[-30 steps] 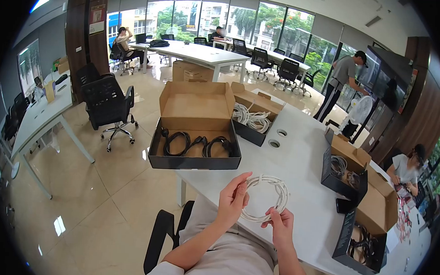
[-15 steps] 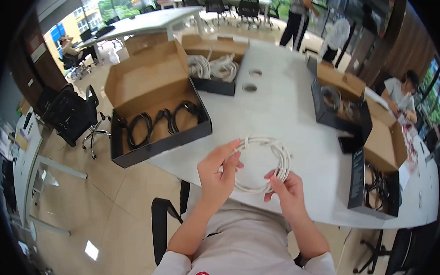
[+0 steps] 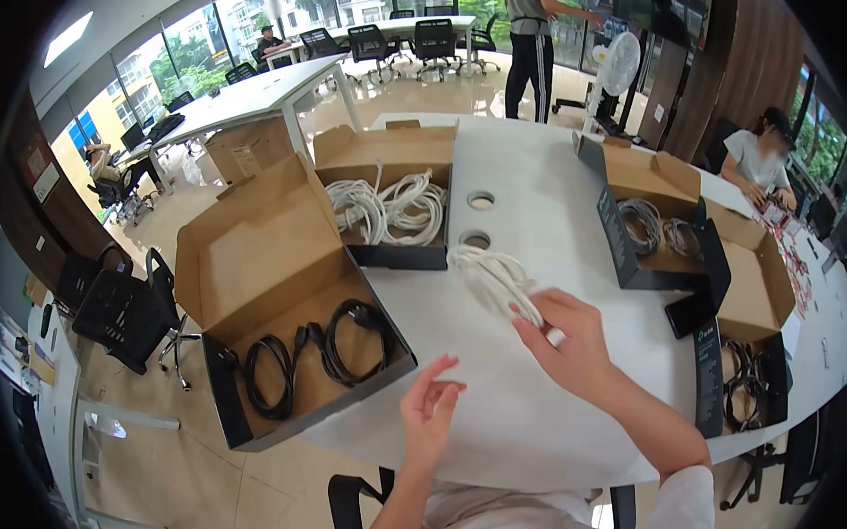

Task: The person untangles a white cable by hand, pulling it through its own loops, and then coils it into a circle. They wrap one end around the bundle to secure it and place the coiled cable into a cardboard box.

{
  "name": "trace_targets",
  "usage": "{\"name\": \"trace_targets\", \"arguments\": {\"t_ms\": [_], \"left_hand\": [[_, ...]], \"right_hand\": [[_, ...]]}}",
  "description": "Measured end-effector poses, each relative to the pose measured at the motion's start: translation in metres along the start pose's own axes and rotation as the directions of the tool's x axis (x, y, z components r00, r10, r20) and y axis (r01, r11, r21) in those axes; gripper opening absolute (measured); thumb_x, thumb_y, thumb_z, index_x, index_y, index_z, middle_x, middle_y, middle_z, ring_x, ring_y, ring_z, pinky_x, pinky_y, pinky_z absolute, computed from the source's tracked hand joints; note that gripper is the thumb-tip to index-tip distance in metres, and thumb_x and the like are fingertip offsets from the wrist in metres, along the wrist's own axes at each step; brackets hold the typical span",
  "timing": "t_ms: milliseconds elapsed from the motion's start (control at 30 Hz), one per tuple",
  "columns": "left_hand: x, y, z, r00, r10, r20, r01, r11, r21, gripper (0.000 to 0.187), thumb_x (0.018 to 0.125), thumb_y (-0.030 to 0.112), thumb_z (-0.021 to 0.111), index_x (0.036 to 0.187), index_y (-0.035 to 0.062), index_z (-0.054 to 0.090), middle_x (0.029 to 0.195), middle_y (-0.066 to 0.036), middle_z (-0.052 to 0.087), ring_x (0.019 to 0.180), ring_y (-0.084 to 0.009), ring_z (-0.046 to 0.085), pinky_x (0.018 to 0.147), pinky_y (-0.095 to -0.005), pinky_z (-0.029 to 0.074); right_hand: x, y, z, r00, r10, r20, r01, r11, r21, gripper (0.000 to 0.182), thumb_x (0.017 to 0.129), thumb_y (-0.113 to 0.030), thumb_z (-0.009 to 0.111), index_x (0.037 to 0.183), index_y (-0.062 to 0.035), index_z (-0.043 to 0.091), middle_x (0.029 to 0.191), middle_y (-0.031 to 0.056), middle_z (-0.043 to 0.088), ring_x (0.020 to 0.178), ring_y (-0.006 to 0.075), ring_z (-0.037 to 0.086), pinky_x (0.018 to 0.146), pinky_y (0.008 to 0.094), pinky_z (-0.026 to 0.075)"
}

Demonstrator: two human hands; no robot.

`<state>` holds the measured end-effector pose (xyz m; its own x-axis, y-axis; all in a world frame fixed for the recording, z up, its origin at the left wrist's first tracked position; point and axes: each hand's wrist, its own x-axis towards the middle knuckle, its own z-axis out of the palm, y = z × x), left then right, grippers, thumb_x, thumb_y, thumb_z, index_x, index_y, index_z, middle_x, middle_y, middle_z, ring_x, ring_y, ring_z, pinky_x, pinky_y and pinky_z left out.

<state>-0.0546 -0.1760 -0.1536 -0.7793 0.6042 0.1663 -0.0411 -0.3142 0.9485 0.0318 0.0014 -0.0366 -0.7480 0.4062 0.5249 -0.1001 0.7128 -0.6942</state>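
Observation:
A coiled white cable (image 3: 495,279), slightly blurred, is pinched in my right hand (image 3: 571,342) above the white table. Its far loops reach toward the rear box. My left hand (image 3: 429,407) is apart from the coil, fingers loosely spread and holding nothing. To its left stands an open black box (image 3: 318,413) with coiled black cables (image 3: 272,376) in it. Behind that, another open box (image 3: 400,256) holds several coiled white cables (image 3: 388,208).
On the right of the table (image 3: 567,432), one open box (image 3: 664,275) holds pale cables and another (image 3: 709,386) dark cables. A black phone (image 3: 691,316) lies between them. A person (image 3: 759,161) sits at the right; another (image 3: 530,61) stands beyond the table.
My left hand has let go of the white cable. My right hand has carried the coil forward, toward the box of white cables. The camera view has tilted up.

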Motion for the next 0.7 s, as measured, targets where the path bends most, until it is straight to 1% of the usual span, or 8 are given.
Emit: {"name": "trace_targets", "arguments": {"t_ms": [200,300,400,500,533,633,667,700], "left_hand": [[-0.014,-0.016,-0.009,0.987,-0.084,0.137,0.067,0.991,0.119,0.026,0.090,0.001,0.055,0.115,-0.0019,0.061,0.110,-0.012,0.064,0.084,-0.0143,0.064,0.077,-0.0263,0.051],[-0.013,-0.008,-0.010,0.985,-0.089,0.147,0.061,0.981,0.184,0.024,0.089,0.000,0.055,0.112,-0.0017,0.063,0.104,-0.011,0.066,0.082,-0.0140,0.064,0.075,-0.0265,0.052],[-0.014,-0.010,-0.015,0.987,-0.074,0.141,0.047,0.980,0.192,0.025,0.089,0.000,0.056,0.112,0.0004,0.063,0.103,-0.010,0.067,0.081,-0.0145,0.066,0.074,-0.0249,0.051],[-0.013,-0.007,-0.014,0.987,-0.066,0.148,0.027,0.967,0.252,0.025,0.088,0.001,0.057,0.112,0.0018,0.064,0.100,-0.010,0.068,0.081,-0.0146,0.066,0.071,-0.0250,0.052],[-0.013,-0.004,-0.013,0.986,-0.068,0.151,0.023,0.958,0.286,0.025,0.087,0.001,0.058,0.112,0.0021,0.065,0.098,-0.010,0.068,0.080,-0.0145,0.066,0.071,-0.0255,0.053],[-0.011,-0.001,-0.012,0.987,-0.063,0.148,0.005,0.931,0.364,0.026,0.087,0.001,0.058,0.112,0.0042,0.066,0.099,-0.009,0.069,0.081,-0.0155,0.066,0.070,-0.0244,0.053],[-0.010,-0.002,-0.012,0.988,-0.055,0.144,-0.001,0.932,0.361,0.026,0.087,0.001,0.058,0.112,0.0045,0.066,0.099,-0.009,0.069,0.082,-0.0157,0.066,0.071,-0.0246,0.053],[-0.010,-0.006,-0.012,0.989,-0.048,0.142,-0.006,0.934,0.358,0.026,0.087,0.001,0.058,0.112,0.0049,0.066,0.099,-0.009,0.069,0.082,-0.0160,0.066,0.072,-0.0247,0.053]], "right_hand": [[0.125,0.073,0.073,0.869,-0.483,0.105,0.461,0.715,-0.525,0.017,0.073,-0.006,0.066,0.089,-0.0069,0.063,0.078,0.0063,0.060,0.073,0.0236,0.060,0.061,0.0361,0.051],[0.168,0.107,0.102,0.822,-0.466,0.327,0.549,0.494,-0.674,0.015,0.073,-0.006,0.065,0.088,-0.0075,0.065,0.081,0.0078,0.061,0.076,0.0239,0.060,0.065,0.0337,0.052],[0.188,0.127,0.119,0.764,-0.102,0.637,0.612,0.430,-0.664,0.022,0.078,-0.009,0.067,0.099,-0.0032,0.066,0.095,0.0093,0.063,0.093,0.0253,0.060,0.076,0.0347,0.051],[0.206,0.137,0.112,0.695,-0.108,0.711,0.495,0.789,-0.364,0.027,0.080,-0.022,0.069,0.096,-0.0004,0.068,0.083,0.0130,0.063,0.095,0.0309,0.059,0.080,0.0399,0.051],[0.216,0.137,0.110,0.642,-0.012,0.766,0.380,0.873,-0.305,0.042,0.083,-0.031,0.069,0.109,0.0015,0.064,0.097,0.0174,0.062,0.100,0.0335,0.058,0.084,0.0425,0.049],[0.224,0.114,0.100,0.763,-0.097,0.640,0.300,0.929,-0.216,0.051,0.084,-0.033,0.068,0.121,0.0009,0.057,0.118,0.0197,0.055,0.106,0.0333,0.055,0.090,0.0402,0.046],[0.226,0.118,0.104,0.803,-0.138,0.580,0.401,0.845,-0.354,0.067,0.083,-0.038,0.068,0.134,-0.0017,0.044,0.138,0.0186,0.041,0.120,0.0344,0.047,0.099,0.0403,0.040],[0.228,0.118,0.106,0.799,-0.141,0.584,0.406,0.844,-0.351,0.067,0.083,-0.038,0.068,0.134,-0.0017,0.044,0.138,0.0186,0.041,0.120,0.0344,0.047,0.099,0.0403,0.040]]}}
